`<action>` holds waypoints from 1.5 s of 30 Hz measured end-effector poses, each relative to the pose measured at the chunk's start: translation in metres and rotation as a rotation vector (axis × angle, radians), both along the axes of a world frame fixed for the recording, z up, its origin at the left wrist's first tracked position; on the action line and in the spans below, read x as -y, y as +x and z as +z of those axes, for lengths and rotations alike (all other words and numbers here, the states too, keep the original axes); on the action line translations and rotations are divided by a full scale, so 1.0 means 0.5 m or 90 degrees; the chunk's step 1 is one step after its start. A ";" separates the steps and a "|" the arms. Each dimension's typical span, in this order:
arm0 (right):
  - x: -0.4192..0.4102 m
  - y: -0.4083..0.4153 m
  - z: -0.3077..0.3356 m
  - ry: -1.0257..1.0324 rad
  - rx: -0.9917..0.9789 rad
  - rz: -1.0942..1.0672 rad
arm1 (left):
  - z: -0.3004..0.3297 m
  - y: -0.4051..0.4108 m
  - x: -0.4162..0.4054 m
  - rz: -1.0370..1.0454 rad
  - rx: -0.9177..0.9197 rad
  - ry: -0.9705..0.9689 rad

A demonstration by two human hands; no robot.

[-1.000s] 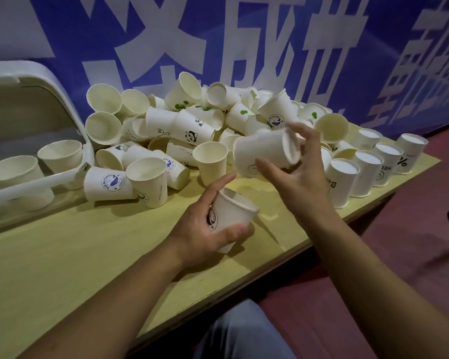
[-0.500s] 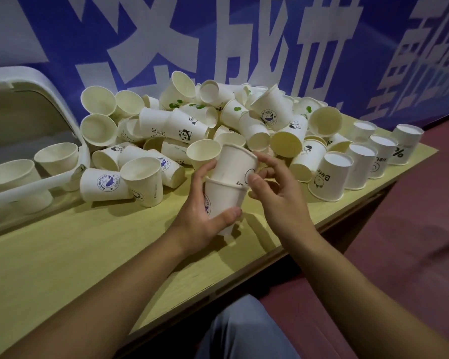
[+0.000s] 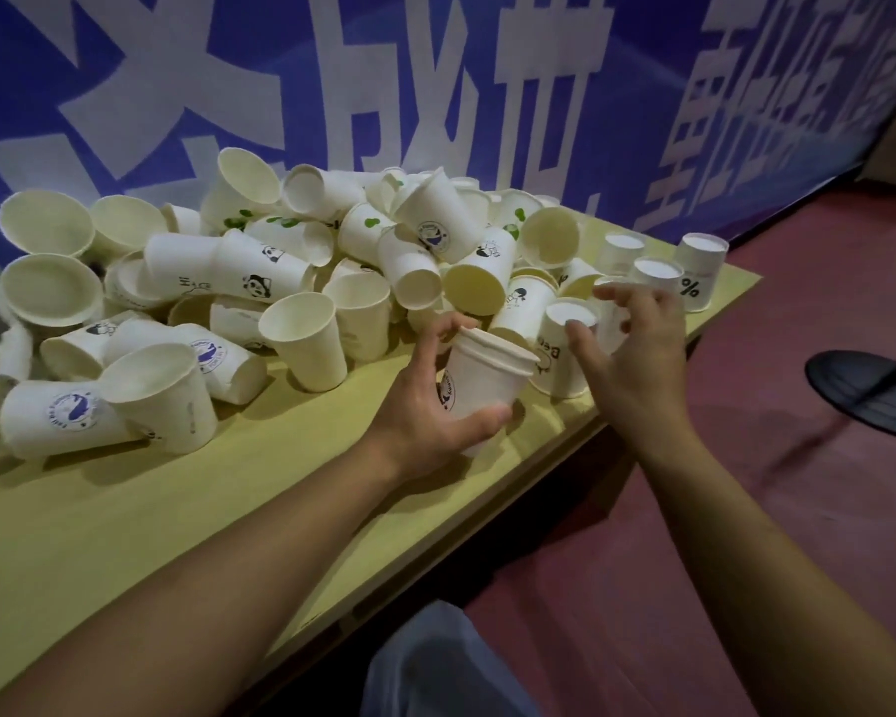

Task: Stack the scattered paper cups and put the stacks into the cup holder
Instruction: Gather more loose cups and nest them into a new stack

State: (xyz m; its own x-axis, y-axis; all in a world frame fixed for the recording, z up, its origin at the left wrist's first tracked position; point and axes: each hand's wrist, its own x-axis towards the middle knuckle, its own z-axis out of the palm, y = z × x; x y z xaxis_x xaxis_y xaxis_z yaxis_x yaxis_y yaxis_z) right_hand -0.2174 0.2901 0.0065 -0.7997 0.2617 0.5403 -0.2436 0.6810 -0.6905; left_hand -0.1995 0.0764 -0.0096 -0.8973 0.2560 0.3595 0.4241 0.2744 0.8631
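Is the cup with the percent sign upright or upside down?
Upside down: the percent cup stands rim-down on the table, its closed base facing up.

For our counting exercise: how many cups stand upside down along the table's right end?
5 cups: one beside the right hand, one behind its fingers, one just beyond, one marked % at the corner, one nearer the banner. The pile may hide more.

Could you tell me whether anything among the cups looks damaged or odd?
Most of the pile is just tumbled on the table, but one cup lying near its middle looks dented and creased. It may not nest cleanly.
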 end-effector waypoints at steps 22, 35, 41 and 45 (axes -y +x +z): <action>0.029 0.056 -0.004 -0.436 0.002 0.217 | -0.010 0.017 0.030 -0.094 0.066 0.004; 0.082 0.045 0.000 -0.282 0.128 0.356 | -0.025 0.008 0.040 -0.025 0.035 0.090; 0.077 0.035 -0.034 -0.166 0.057 0.251 | -0.028 -0.005 0.059 0.054 -0.033 0.085; 0.082 -0.021 -0.002 0.025 0.001 0.194 | -0.024 -0.019 0.086 0.129 -0.042 0.156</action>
